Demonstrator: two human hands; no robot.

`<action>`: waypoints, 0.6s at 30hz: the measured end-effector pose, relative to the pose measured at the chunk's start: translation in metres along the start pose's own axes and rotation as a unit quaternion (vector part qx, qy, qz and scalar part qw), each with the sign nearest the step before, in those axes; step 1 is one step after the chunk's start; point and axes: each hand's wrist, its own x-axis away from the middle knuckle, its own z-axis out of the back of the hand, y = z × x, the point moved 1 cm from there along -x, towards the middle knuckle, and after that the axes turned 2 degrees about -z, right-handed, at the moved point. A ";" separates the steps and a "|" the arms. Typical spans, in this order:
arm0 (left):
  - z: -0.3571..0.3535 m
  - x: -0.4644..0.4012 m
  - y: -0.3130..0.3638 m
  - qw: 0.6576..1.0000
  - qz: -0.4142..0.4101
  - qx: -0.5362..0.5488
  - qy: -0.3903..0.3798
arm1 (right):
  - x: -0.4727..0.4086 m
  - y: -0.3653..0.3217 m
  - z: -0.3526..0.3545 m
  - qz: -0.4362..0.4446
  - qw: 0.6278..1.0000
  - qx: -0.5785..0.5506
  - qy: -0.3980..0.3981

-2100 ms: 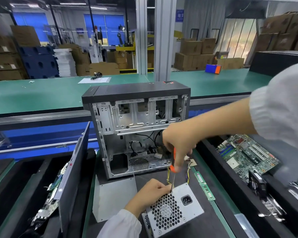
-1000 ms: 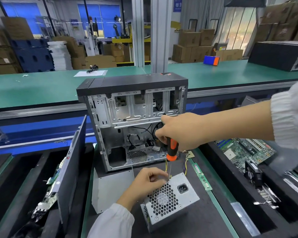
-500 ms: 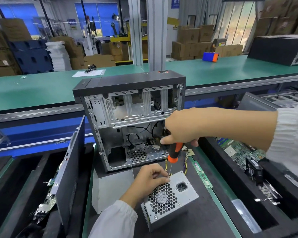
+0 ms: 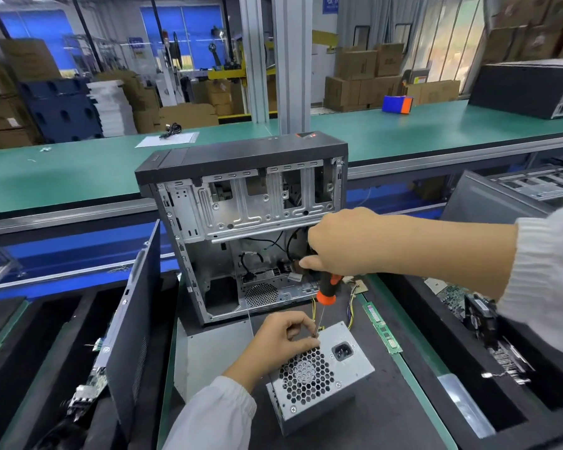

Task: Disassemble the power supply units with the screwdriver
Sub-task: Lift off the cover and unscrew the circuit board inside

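right hand (image 4: 342,245) grip: wrapped round screwdriver (image 4: 327,289) | tip on power supply (image 4: 322,368) top corner | left hand (image 4: 283,336) grip: fingers curled, steadying that corner

There are 2 hands: 1 left hand (image 4: 283,336) at 6 o'clock and 1 right hand (image 4: 342,245) at 3 o'clock. 1 screwdriver (image 4: 327,289) and 1 power supply unit (image 4: 319,375) show near 6 o'clock. 1 opened computer case (image 4: 241,222) stands at centre; 1 more case (image 4: 530,89) lies at 2 o'clock. 1 memory stick (image 4: 381,328) sits at 5 o'clock, 1 blue-and-orange box (image 4: 397,104) at 1 o'clock, 1 sheet of paper (image 4: 167,139) at 11 o'clock. The cardboard boxes behind are too many to count surely.
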 end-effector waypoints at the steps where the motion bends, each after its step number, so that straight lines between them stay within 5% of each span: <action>1: 0.001 0.001 -0.001 1.000 -0.001 0.003 0.002 | 0.000 0.000 0.001 0.008 1.000 0.004 -0.002; 9: 0.000 0.001 -0.001 1.000 0.015 0.010 0.005 | 0.015 0.002 0.009 0.121 0.980 -0.156 -0.036; 18: 0.002 0.004 0.006 0.997 0.051 0.033 0.052 | 0.028 0.017 0.023 0.091 0.969 -0.225 0.040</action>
